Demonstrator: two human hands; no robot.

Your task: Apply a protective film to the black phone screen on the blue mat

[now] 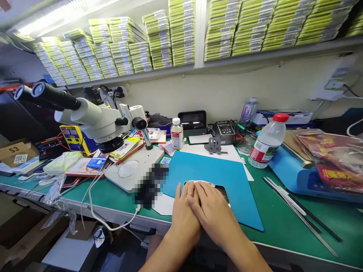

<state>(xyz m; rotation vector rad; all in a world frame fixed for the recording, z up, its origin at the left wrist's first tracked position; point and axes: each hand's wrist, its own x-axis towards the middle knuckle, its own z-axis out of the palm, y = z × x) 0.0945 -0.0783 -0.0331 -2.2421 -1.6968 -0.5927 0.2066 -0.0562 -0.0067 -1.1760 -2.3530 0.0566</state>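
My left hand point(185, 209) lies on the blue mat point(210, 166), a ring on one finger. Its fingers are stretched forward, partly covered by my right hand point(211, 211). The right hand rests flat across it, fingers extended and held close together. Beneath and beside the fingers lies a dark, flat device with a pale rounded rim point(223, 193), like a phone; most of it is hidden. A bit of something white shows at the fingertips, too covered to name. No grip on the device is visible.
A microscope point(98, 121) stands left, near a blurred dark patch point(150, 187) and a white cable point(93, 204). Behind the mat are a small bottle point(177, 134) and a soldering station point(224, 131). A red-capped bottle point(268, 141) and thin strips point(300, 211) are right.
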